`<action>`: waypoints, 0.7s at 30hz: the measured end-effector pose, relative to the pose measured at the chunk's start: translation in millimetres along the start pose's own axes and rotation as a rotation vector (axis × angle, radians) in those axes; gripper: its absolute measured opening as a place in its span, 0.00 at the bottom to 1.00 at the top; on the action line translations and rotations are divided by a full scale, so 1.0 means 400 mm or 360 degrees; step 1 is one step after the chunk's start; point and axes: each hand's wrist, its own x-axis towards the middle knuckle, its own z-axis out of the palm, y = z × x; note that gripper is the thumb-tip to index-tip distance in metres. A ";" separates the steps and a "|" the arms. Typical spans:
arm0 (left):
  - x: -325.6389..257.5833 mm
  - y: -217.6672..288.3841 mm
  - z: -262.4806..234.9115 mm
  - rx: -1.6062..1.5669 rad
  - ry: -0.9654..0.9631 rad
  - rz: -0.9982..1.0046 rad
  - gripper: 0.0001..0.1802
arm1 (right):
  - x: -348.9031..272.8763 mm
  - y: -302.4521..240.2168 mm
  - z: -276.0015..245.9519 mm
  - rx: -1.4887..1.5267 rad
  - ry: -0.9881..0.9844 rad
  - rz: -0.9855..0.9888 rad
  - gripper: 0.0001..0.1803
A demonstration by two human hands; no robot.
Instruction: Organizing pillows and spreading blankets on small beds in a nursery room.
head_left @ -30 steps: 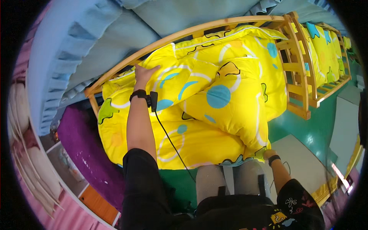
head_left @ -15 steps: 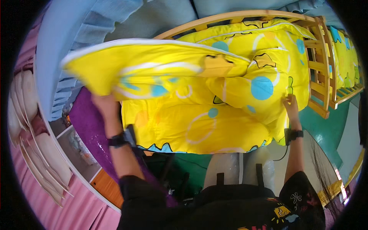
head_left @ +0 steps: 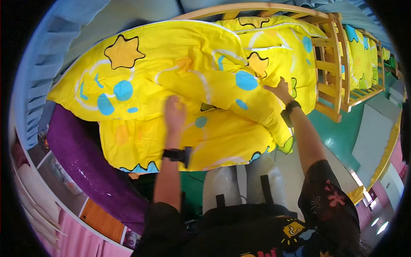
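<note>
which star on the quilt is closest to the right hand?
The smaller orange star with a black outline, just left of the right hand. The other star is bigger and lies far off at the yellow quilt's upper left.

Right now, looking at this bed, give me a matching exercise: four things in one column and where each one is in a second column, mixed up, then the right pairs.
Things:
1. left hand
2. right hand
3. wooden bed frame
4. purple mat

Places:
A. at the right side of the yellow quilt, beside a blue dot
B. to the left, partly under the quilt's hanging edge
C. flat on the quilt near its middle
D. along the top and right of the quilt, slats showing

Pairs: 1-C, 2-A, 3-D, 4-B
</note>
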 end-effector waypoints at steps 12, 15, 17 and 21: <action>-0.274 0.436 0.413 0.0160 -0.1252 -0.0609 0.53 | 0.354 0.078 0.030 -0.0709 -0.0255 -0.0788 0.39; -0.258 0.420 0.371 0.0305 -0.1287 -0.0361 0.53 | 0.412 0.148 0.053 -0.0830 -0.0171 -0.0959 0.17; -0.280 0.392 0.282 0.0457 -0.1375 -0.0443 0.52 | 0.401 0.159 0.053 -0.0697 -0.0129 -0.0803 0.10; -0.310 0.453 0.149 0.0456 -0.1711 -0.0377 0.51 | 0.556 0.270 -0.176 -0.0655 0.0428 -0.0861 0.16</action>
